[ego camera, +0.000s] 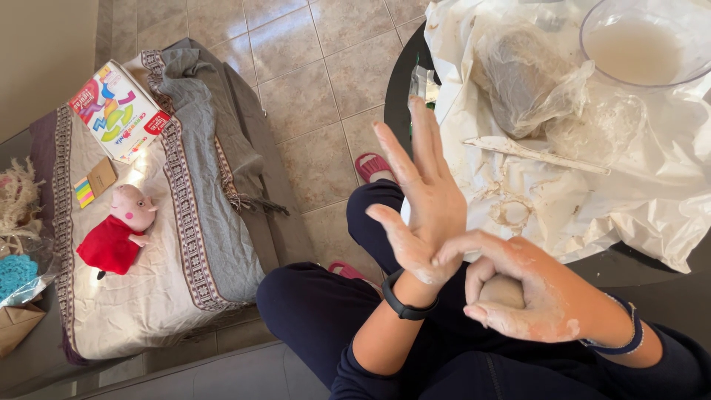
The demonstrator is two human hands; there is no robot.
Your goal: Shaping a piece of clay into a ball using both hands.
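Beige tiled floor (311, 81) under me, glossy with daylight. On my left a low couch (259, 222) under a patterned grey-and-cream throw (192, 222); far right, a dark round table (404, 74).

Bowl (643, 46) on the table (404, 81), right of the bed (170, 222).

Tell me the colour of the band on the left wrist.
Black: the wristband on the left hand shows plainly in the head view.
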